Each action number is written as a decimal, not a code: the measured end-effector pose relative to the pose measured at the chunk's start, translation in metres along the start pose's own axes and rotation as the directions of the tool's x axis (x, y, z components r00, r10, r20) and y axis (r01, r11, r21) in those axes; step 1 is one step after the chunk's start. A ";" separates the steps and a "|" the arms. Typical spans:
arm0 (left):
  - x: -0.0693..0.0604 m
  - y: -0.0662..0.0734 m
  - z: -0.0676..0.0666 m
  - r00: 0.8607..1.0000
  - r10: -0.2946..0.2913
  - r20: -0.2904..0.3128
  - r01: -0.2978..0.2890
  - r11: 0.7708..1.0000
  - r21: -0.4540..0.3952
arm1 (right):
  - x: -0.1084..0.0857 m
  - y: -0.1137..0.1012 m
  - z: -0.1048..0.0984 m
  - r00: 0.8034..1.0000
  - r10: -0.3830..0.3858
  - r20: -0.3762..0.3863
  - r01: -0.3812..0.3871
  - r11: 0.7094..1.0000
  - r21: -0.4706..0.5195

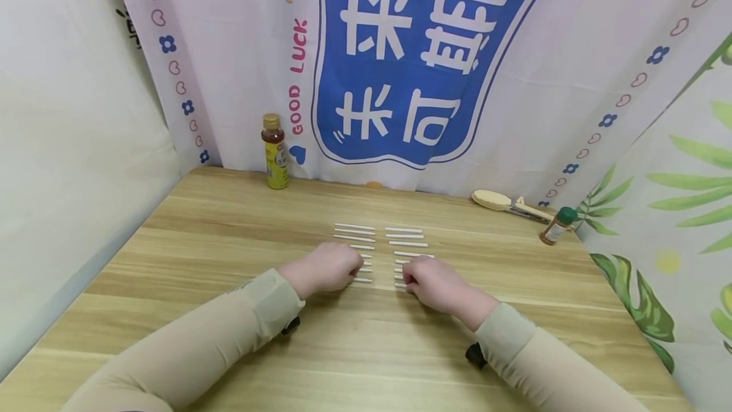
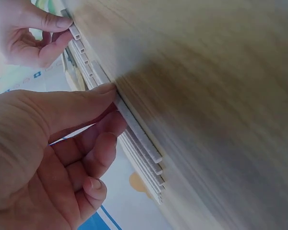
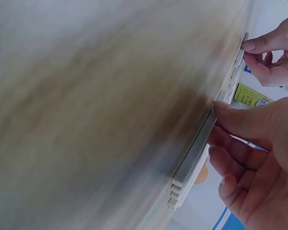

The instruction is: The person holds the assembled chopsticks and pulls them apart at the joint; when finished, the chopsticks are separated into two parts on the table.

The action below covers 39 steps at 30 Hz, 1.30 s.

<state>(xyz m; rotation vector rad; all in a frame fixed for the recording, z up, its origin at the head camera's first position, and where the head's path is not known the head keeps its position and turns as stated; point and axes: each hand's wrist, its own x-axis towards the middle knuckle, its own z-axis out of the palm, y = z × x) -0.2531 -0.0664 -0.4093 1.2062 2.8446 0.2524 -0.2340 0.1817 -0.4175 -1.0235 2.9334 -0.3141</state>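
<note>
Thin white sticks lie flat on the wooden table in two columns, a left column (image 1: 354, 232) and a right column (image 1: 408, 244), several in each, roughly parallel. My left hand (image 1: 328, 267) is at the near end of the left column. Its thumb and fingers pinch the nearest white stick (image 2: 140, 132) there, low at the tabletop. Opposite it, my right hand (image 1: 437, 281) pinches the nearest stick (image 3: 194, 153) of the right column between thumb and fingers. A narrow gap separates the columns. Both hands hide parts of the nearer sticks in the head view.
A yellow-labelled bottle (image 1: 276, 154) stands at the back left against the printed cloth (image 1: 229, 81). At the back right lie cream-tipped tongs (image 1: 515, 207), and a small green-capped jar (image 1: 557, 227) stands near the table's right edge.
</note>
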 end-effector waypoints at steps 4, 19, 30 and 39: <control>0.001 0.001 0.001 1.000 0.001 0.004 -0.001 1.000 0.006 | -0.001 -0.002 -0.001 1.000 0.015 0.010 -0.015 1.000 -0.010; 0.004 0.001 -0.002 0.996 0.084 -0.005 -0.084 0.994 0.070 | -0.001 -0.004 0.003 1.000 0.013 -0.003 -0.013 1.000 -0.007; 0.003 0.004 -0.002 0.996 0.091 -0.020 -0.090 0.993 0.080 | -0.006 -0.003 0.004 0.999 -0.016 -0.047 0.013 0.998 -0.055; 0.003 -0.004 -0.002 0.998 0.055 -0.016 -0.054 0.997 0.047 | -0.005 0.000 0.005 0.997 -0.005 -0.079 0.007 1.000 0.029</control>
